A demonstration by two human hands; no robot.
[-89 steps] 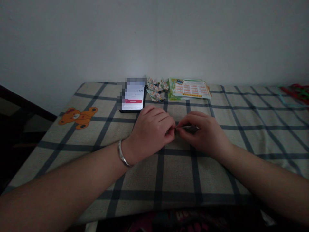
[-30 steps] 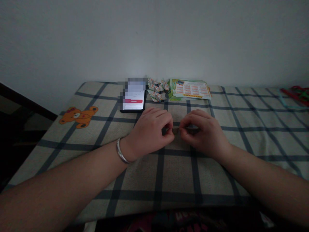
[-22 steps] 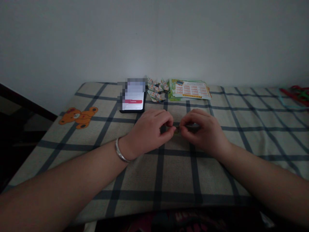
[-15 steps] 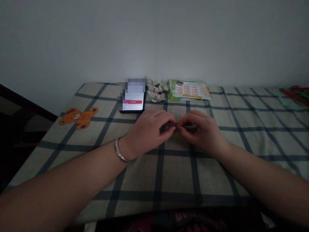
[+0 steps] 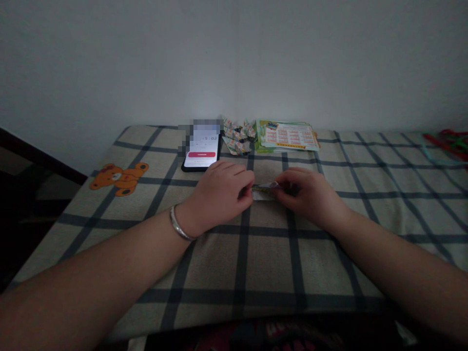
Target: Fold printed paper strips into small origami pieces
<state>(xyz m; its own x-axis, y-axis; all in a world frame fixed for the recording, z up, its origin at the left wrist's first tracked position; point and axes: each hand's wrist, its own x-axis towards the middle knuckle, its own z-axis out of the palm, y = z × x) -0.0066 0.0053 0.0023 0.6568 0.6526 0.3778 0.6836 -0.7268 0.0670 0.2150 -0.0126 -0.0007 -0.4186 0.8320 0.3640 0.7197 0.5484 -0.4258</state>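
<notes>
A small folded piece of paper (image 5: 263, 194) spans the gap between my two hands, low over the checked cloth. My left hand (image 5: 224, 190), with a silver bangle at the wrist, pinches its left end between thumb and fingers. At the other end, my right hand (image 5: 307, 192) grips it the same way. Whitish faces and a darker printed strip show between the fingertips; the ends of the paper are hidden in the hands. Just beyond my left hand lies a phone (image 5: 200, 158) with a lit screen.
Several folded paper pieces (image 5: 237, 145) lie against the wall beside a stack of printed cards (image 5: 288, 136). An orange bear picture (image 5: 119, 179) is on the cloth at left. Red and green strands (image 5: 451, 144) sit at the far right. A checked tablecloth (image 5: 270, 263) covers the table.
My hands have drawn slightly apart, the left one shifting left, and more of the folded paper shows between them. The phone screen now shows digits.
</notes>
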